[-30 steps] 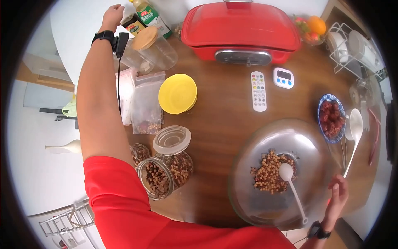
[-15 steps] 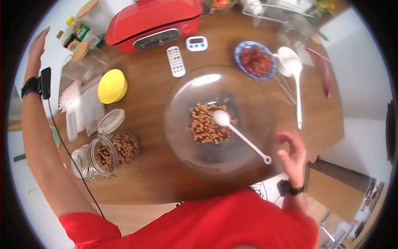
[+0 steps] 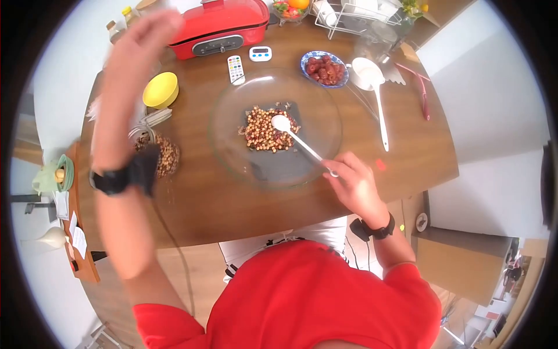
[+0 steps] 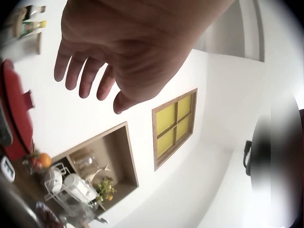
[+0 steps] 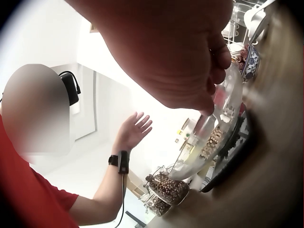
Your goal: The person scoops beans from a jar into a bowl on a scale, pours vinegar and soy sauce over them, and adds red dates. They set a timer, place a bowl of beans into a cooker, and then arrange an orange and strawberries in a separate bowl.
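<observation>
My right hand (image 3: 359, 185) is at the near right rim of a large glass bowl (image 3: 321, 119), its thumb and fingers pinching the handle end of a white spoon (image 3: 305, 144). The spoon's head rests on a heap of mixed beans and grains (image 3: 260, 135) in the bowl. Raised and blurred, my left hand (image 3: 133, 64) is in the air at the left, with nothing in it. Its fingers are spread and straight in the left wrist view. Under that arm, a glass jar of mixed beans (image 3: 168, 157) lies partly hidden, its lid (image 3: 156, 118) flipped back.
A yellow bowl (image 3: 161, 90), a remote (image 3: 235, 70), a timer (image 3: 260, 53) and a red electric cooker (image 3: 224, 29) stand beyond. To the right are a blue-patterned dish of red dates (image 3: 324, 68), a white ladle (image 3: 382, 116) and a dish rack (image 3: 360, 17).
The right hand has moved from beside the glass bowl onto the spoon's handle and grips it. My left hand has come inward from the far left. The head view has shifted.
</observation>
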`<action>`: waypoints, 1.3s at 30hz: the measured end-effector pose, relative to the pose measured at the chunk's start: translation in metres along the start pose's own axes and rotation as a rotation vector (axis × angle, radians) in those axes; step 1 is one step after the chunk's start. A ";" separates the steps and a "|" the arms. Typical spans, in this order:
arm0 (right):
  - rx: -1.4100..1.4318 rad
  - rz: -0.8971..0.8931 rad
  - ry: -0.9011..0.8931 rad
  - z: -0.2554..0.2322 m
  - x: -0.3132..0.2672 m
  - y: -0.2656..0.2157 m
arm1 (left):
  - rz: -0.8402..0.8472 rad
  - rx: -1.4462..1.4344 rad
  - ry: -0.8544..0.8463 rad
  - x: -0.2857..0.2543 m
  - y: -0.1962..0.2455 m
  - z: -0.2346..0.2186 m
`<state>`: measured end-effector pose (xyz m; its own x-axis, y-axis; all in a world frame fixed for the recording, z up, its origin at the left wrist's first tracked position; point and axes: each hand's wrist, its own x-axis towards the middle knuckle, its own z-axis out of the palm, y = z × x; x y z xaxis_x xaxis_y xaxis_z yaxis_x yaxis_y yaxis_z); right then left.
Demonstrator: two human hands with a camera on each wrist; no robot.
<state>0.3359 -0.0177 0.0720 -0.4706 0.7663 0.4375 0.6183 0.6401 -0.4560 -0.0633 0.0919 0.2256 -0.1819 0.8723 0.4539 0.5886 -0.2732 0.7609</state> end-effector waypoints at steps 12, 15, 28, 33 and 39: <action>0.062 0.165 0.259 -0.006 0.012 -0.015 | -0.315 -0.396 0.191 -0.214 -0.100 0.091; 0.029 0.130 0.284 0.002 0.024 -0.008 | -0.618 -0.498 0.032 -0.203 -0.107 0.093; 0.101 0.009 -0.023 -0.009 0.040 -0.035 | -0.697 -0.830 -0.141 -0.156 -0.136 0.122; -0.050 0.135 0.048 -0.043 0.003 -0.054 | -0.672 -0.867 -0.164 -0.157 -0.136 0.116; -0.088 0.335 0.177 -0.020 0.006 -0.031 | -0.667 -0.844 -0.157 -0.159 -0.130 0.116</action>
<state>0.3263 -0.0346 0.1044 -0.1229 0.9056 0.4060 0.7744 0.3433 -0.5314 -0.0193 0.0359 0.0009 -0.1260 0.9740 -0.1881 -0.3332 0.1371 0.9328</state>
